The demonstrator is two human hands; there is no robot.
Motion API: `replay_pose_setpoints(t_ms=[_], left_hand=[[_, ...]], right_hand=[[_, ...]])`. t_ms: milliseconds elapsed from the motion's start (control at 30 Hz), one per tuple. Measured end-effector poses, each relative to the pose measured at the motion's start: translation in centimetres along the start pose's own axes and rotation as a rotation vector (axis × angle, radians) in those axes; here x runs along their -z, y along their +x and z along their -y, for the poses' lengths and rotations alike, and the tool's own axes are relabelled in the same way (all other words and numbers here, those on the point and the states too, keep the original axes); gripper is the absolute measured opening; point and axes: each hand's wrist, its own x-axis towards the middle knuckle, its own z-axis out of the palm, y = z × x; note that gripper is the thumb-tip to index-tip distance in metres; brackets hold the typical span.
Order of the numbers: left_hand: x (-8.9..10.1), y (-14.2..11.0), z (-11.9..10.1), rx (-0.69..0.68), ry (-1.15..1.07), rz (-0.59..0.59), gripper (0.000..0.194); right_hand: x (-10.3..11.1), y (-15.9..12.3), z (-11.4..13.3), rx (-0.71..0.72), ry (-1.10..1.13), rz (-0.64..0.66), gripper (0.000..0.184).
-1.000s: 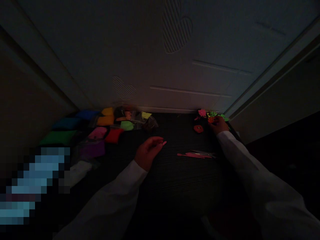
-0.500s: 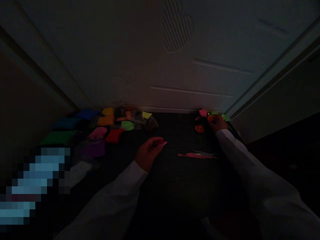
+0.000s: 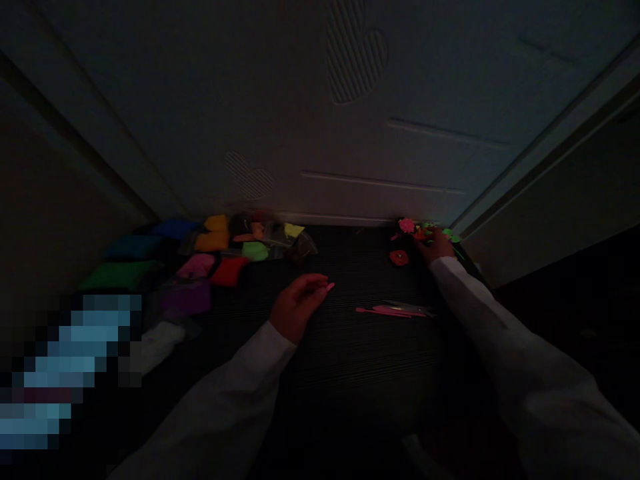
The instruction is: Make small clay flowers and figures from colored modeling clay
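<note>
My left hand [image 3: 296,303] is closed in a pinch over the middle of the dark table, and a small pink piece [image 3: 330,287], perhaps modelling clay, pokes out past its fingertips. At the back right, the fingers of my right hand [image 3: 438,247] are curled together on an orange flower-like piece [image 3: 420,235], partly covered by them. A pink ruffled flower [image 3: 407,225] lies just left of that hand. Nearer to me is a round red piece [image 3: 399,257]. Green leaf-like pieces [image 3: 451,235] show behind and right of the fingers. The scene is very dim.
Pink modelling tools [image 3: 383,311] and scissors [image 3: 413,307] lie between my arms. Several coloured clay packs, among them a red pack [image 3: 229,271], a purple pack [image 3: 186,297] and a green pack [image 3: 117,275], crowd the left. A white panel [image 3: 280,120] with hearts rises behind.
My right hand has shifted very slightly left among the flower pieces, its fingers still on the orange one. The left hand keeps its pinch on the pink piece, practically still.
</note>
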Motion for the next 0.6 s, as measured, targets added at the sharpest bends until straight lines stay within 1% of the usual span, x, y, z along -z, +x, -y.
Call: replay_pose_setpoints(t_ms=[167, 267, 333, 433, 533, 600], left_hand=[[0.0, 0.1, 0.3, -0.008, 0.023, 0.005, 0.028], [0.1, 0.1, 0.4, -0.003, 0.020, 0.007, 0.028], [0.1, 0.1, 0.4, 0.000, 0.023, 0.013, 0.029], [0.1, 0.1, 0.3, -0.015, 0.028, 0.024, 0.029], [0.1, 0.1, 0.3, -0.023, 0.028, 0.018, 0.028], [0.1, 0.1, 0.3, -0.022, 0.030, 0.011, 0.027]], right_hand=[[0.1, 0.0, 0.2, 0.016, -0.007, 0.014, 0.052], [0.8, 0.0, 0.1, 0.021, -0.011, 0.024, 0.058], [1.9, -0.1, -0.2, 0.024, -0.013, 0.039, 0.059], [4.5, -0.7, -1.2, 0.036, -0.061, 0.078, 0.051], [7.2, -2.3, -2.5, 0.051, -0.134, 0.176, 0.041], [8.3, -4.1, -3.4, 0.083, -0.143, 0.259, 0.041]])
